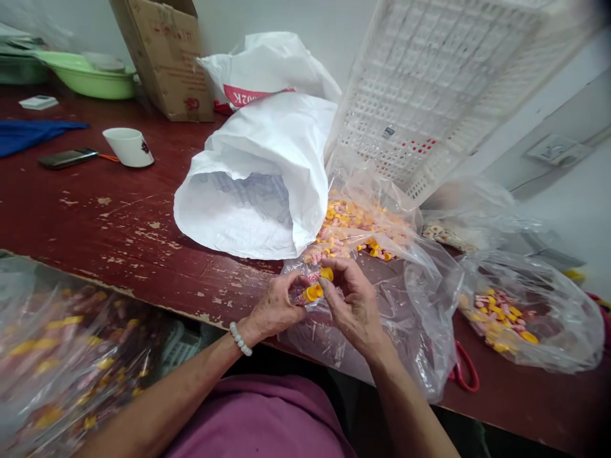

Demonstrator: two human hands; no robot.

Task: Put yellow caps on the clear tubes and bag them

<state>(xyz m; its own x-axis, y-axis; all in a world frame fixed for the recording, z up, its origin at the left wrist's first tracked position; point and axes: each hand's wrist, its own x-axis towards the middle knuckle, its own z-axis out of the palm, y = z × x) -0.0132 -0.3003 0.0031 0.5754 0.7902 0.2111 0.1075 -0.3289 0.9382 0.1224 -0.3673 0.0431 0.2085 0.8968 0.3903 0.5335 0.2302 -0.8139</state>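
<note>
Head view: worn dark-red table (95,216) across the frame. White perforated crate (443,76), upper right, tilted; small dark label (389,131) on it, too small to read. Bag of yellow-and-pink pieces (62,356), lower left, blurred. Clear plastic bag (429,299), center right, spread on the table, loose yellow-and-pink pieces (353,216) in its upper part. White sack (305,146), center, mouth toward camera, clear tube-like items (267,191) inside; another bag (281,57) behind it, red band (252,95) with upside-down white characters, seemingly "002K", partly covered. Cardboard box (167,63), upper left, red print upside down, illegible. Smaller clear bag (573,318), right, more such pieces inside. Green basin (90,76), upper left. Right hand (356,305), center, pinching one yellow cap (326,273) between thumb and fingers. Left hand (272,305), beside it, curled around yellow-capped pieces (310,294), just below that cap, over the clear bag. White cup (128,147), left, dark motif. White-bead bracelet (240,339), left wrist.
</note>
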